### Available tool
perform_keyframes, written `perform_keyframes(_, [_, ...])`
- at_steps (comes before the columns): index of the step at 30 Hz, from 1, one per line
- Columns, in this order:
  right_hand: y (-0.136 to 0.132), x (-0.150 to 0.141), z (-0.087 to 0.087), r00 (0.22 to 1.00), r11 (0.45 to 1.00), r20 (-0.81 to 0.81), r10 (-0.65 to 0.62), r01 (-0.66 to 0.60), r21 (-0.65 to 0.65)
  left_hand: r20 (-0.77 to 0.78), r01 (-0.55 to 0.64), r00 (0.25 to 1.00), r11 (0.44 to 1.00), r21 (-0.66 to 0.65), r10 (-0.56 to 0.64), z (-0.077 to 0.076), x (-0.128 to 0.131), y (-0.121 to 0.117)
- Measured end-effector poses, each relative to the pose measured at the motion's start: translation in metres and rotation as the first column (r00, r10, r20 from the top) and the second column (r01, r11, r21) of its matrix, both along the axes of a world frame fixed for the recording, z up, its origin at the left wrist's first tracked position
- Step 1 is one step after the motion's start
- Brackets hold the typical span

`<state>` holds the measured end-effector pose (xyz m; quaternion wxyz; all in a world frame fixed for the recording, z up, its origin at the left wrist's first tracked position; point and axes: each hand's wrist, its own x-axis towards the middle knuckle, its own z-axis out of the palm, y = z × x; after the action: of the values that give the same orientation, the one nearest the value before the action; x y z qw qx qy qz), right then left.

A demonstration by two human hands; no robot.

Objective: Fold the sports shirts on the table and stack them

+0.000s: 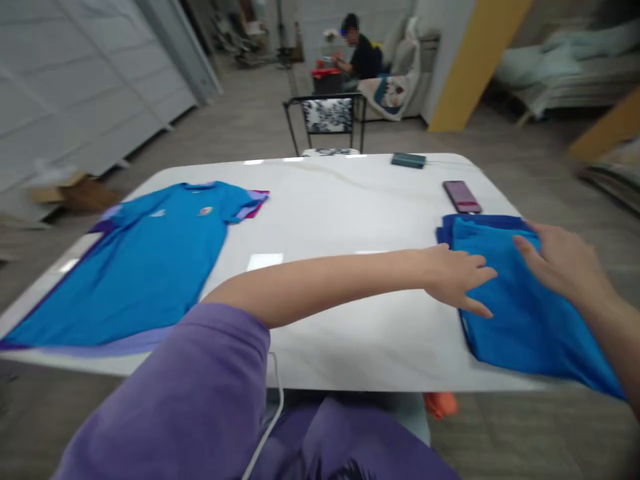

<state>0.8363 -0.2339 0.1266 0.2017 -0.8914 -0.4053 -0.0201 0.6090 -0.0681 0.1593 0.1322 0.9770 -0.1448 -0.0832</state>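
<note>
Now the folded shirt [520, 313] at the table's [340, 213] near right is being pressed flat by the left hand [457, 277] and right hand [563, 260], both spread wide and holding nothing, so a smoothing stroke seems called for next.

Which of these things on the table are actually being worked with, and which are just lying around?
In use:
- folded blue shirt, with the left hand and right hand flat on it

Lying about:
- blue shirt spread flat, far left
- phone
- dark green box
- chair behind the table
</note>
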Motion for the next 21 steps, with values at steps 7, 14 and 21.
perform_keyframes(7, [0.145,-0.092,-0.003,0.888,0.886,-0.051,0.457,-0.450,0.115,0.016,-0.574,0.807,0.777,0.258,0.591,0.104,-0.299,0.120])
perform_keyframes(14, [0.330,-0.295,0.010,0.671,0.704,-0.266,0.692,-0.709,0.043,0.033,-0.985,0.170,0.170,-0.001,0.985,0.028,-0.593,0.132])
perform_keyframes(21, [0.528,-0.421,-0.031,0.657,0.695,-0.333,0.676,-0.719,-0.007,0.153,-0.979,0.030,0.059,-0.194,0.988,-0.096,-0.646,0.130])
